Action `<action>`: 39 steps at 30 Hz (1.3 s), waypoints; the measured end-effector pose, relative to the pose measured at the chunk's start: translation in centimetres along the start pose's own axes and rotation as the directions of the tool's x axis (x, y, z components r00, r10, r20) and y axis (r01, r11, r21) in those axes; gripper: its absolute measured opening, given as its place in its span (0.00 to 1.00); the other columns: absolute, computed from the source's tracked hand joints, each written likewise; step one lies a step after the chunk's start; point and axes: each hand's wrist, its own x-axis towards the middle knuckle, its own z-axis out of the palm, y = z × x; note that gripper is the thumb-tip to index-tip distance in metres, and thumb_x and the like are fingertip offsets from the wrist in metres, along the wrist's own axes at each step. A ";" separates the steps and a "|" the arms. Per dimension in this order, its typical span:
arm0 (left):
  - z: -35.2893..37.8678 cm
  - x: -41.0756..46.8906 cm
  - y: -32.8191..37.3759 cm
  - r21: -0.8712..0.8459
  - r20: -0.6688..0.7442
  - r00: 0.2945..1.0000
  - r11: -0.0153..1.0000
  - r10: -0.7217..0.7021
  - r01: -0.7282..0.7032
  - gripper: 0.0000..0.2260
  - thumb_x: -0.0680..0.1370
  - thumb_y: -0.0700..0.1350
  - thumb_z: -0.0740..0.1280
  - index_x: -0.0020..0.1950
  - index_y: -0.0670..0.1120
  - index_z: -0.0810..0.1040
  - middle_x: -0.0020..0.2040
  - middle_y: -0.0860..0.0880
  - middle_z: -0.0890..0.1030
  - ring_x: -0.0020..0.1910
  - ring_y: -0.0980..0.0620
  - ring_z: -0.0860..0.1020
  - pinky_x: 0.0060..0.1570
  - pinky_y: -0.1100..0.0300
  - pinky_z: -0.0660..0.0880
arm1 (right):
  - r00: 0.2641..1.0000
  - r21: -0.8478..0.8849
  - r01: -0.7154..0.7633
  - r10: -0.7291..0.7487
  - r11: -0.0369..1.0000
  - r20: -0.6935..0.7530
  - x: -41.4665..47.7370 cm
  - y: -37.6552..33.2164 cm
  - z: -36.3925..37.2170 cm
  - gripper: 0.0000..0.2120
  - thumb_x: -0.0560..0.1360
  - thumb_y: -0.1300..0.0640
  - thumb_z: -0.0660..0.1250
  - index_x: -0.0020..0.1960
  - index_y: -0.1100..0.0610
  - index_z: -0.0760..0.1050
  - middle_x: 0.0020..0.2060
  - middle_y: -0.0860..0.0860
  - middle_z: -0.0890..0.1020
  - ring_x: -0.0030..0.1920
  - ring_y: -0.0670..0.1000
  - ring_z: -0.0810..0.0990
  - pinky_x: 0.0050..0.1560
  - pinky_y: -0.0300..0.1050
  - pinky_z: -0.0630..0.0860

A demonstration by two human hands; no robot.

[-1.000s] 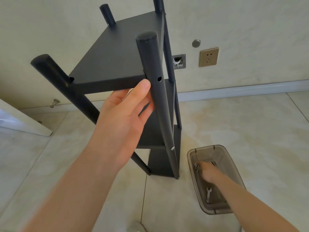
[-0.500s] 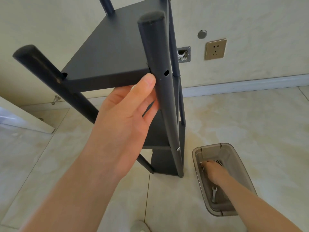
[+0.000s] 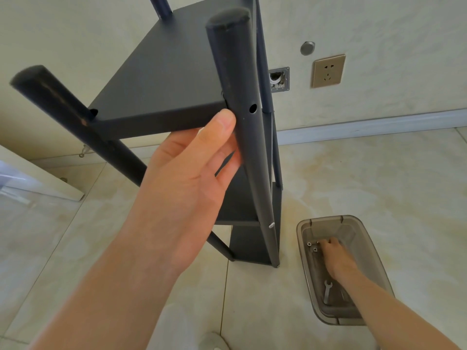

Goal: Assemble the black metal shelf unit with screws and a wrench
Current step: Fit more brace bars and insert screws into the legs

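Here left hand (image 3: 184, 188) grips shelf post (image 3: 240, 72); right hand (image 3: 336, 258) seemingly touches screws (image 3: 312, 246)

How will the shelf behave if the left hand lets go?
Probably tips: the shelf is tall on a narrow base, steadied by the left hand at its post. Likely stiff: metal, one screw already in. The top corner may wobble; its hole is empty.

The top edge is cutting off the shelf's (image 3: 161, 79) 2 far posts (image 3: 159, 6). The near post (image 3: 240, 97) is hiding the left hand's (image 3: 184, 188) fingertips. The right hand's (image 3: 336, 261) fingertips are looking too small to tell any pinch.
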 end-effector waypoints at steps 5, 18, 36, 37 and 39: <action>0.0 0.1 0.0 -0.003 0.007 1.000 1.000 -0.005 0.005 0.10 0.75 0.48 0.69 0.53 0.46 0.78 0.63 0.42 0.81 0.61 0.47 0.81 0.57 0.53 0.79 | 0.999 0.067 -0.019 0.022 0.998 -0.037 -0.2 0.1 -0.2 0.15 0.80 0.64 0.58 0.66 0.57 0.71 0.64 0.55 0.73 0.63 0.56 0.73 0.58 0.48 0.76; 0.0 0.2 0.1 0.020 0.007 1.000 1.000 -0.002 0.002 0.09 0.74 0.48 0.70 0.52 0.46 0.79 0.61 0.44 0.82 0.60 0.48 0.81 0.57 0.53 0.79 | 0.999 0.039 -0.008 0.007 0.999 0.043 -1.2 -0.8 0.1 0.23 0.78 0.66 0.60 0.70 0.53 0.64 0.66 0.55 0.73 0.64 0.58 0.75 0.60 0.53 0.76; 1.1 -0.6 0.9 -0.066 0.054 0.998 0.998 0.015 -0.012 0.05 0.79 0.41 0.67 0.54 0.45 0.81 0.55 0.48 0.85 0.56 0.51 0.83 0.52 0.61 0.80 | 0.878 -0.325 0.469 -0.472 0.821 0.075 -9.2 -8.3 -16.5 0.08 0.75 0.66 0.61 0.46 0.54 0.68 0.36 0.50 0.70 0.35 0.49 0.71 0.33 0.39 0.63; 1.2 -0.6 0.9 -0.068 0.039 0.999 0.998 0.011 -0.009 0.06 0.79 0.42 0.68 0.55 0.45 0.81 0.54 0.48 0.85 0.56 0.51 0.83 0.52 0.62 0.80 | 0.853 -0.329 0.509 -0.517 0.796 0.070 -10.2 -8.8 -17.9 0.08 0.74 0.66 0.61 0.44 0.53 0.67 0.36 0.49 0.70 0.35 0.48 0.70 0.33 0.39 0.63; 1.2 -0.7 0.9 -0.071 0.023 1.000 0.997 0.009 -0.007 0.07 0.79 0.42 0.68 0.56 0.45 0.81 0.54 0.49 0.85 0.56 0.52 0.83 0.53 0.61 0.80 | 0.797 -0.320 0.587 -0.600 0.744 0.066 -12.3 -9.6 -20.4 0.10 0.75 0.65 0.62 0.42 0.51 0.66 0.35 0.47 0.69 0.36 0.47 0.70 0.34 0.37 0.62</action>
